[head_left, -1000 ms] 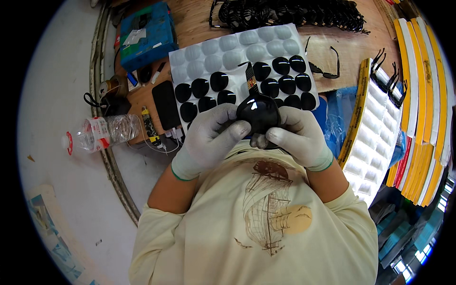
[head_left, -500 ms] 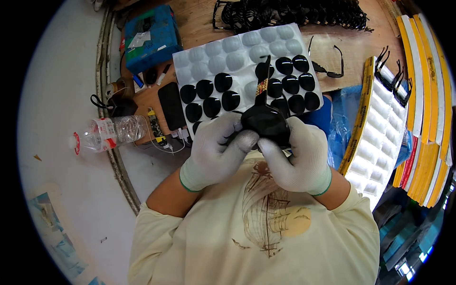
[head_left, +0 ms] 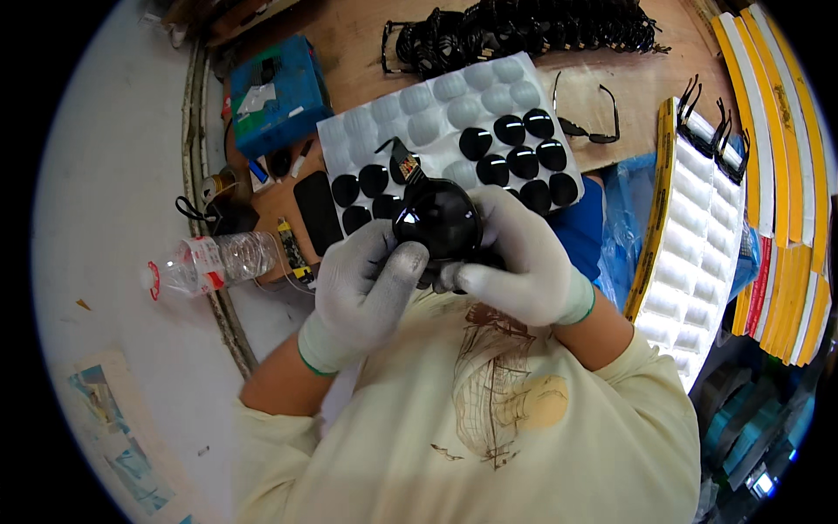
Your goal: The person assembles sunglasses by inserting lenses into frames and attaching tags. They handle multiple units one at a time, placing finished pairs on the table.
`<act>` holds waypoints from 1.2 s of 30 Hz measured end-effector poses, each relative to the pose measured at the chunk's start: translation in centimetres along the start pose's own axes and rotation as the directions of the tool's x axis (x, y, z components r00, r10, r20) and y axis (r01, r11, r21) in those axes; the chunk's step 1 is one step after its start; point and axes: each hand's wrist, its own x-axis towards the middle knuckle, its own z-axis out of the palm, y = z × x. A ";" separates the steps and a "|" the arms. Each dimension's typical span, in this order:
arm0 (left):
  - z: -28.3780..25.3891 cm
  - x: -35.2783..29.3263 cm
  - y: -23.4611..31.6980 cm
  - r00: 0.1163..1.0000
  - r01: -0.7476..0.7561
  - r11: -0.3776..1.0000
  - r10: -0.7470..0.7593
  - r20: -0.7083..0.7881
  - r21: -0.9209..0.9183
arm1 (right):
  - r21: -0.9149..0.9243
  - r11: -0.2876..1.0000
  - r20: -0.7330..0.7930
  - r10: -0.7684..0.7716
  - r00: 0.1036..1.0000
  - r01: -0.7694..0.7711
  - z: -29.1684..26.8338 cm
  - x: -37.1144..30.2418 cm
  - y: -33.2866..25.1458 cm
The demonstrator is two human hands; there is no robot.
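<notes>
Between my gloved hands, close to my chest, is a pair of black sunglasses [head_left: 439,218] with a large glossy lens facing up. One temple arm, with a gold-patterned hinge end, points up and away to the left. My left hand [head_left: 367,284] grips the near left edge, thumb against the lens rim. The right hand [head_left: 519,258] holds the other side, its fingers curled behind the frame. Part of the frame is hidden by the gloves. Just beyond lies a white moulded tray [head_left: 441,144], with round black lenses [head_left: 523,162] in many of its hollows.
A long row of black glasses frames [head_left: 524,35] lies at the back; a single pair of glasses [head_left: 587,131] is nearer. On the right stand another white tray [head_left: 690,253] and stacked yellow-edged trays [head_left: 777,157]. Left are a blue box [head_left: 279,96], phone [head_left: 317,210] and plastic bottle [head_left: 218,262].
Both hands have shifted left with the sunglasses, which have turned so the lens faces up more fully. The temple arm now leans left instead of pointing straight away.
</notes>
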 end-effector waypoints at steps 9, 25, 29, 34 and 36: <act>2.1 0.8 -1.5 0.999 -0.012 0.855 -0.015 -0.048 -0.519 | 0.257 0.947 0.043 0.190 0.981 -0.194 -0.5 0.3 0.4; 0.2 -0.2 -2.3 0.989 -0.147 0.955 0.137 -0.057 -0.259 | 0.019 0.992 0.109 0.123 0.986 -0.125 -0.6 0.0 1.1; 0.6 0.4 -1.8 0.968 -0.249 0.951 0.245 -0.046 -0.184 | 0.029 0.997 0.157 0.070 0.985 -0.075 -1.3 -0.2 1.0; 1.2 0.9 -1.3 0.947 -0.319 0.948 0.319 0.042 0.001 | -0.114 0.993 0.086 0.010 0.996 0.000 -1.8 -0.4 1.0; 1.7 1.5 -1.8 0.900 -0.429 0.902 0.420 0.119 0.059 | -0.317 0.947 0.099 0.088 0.991 -0.053 -1.8 0.0 0.4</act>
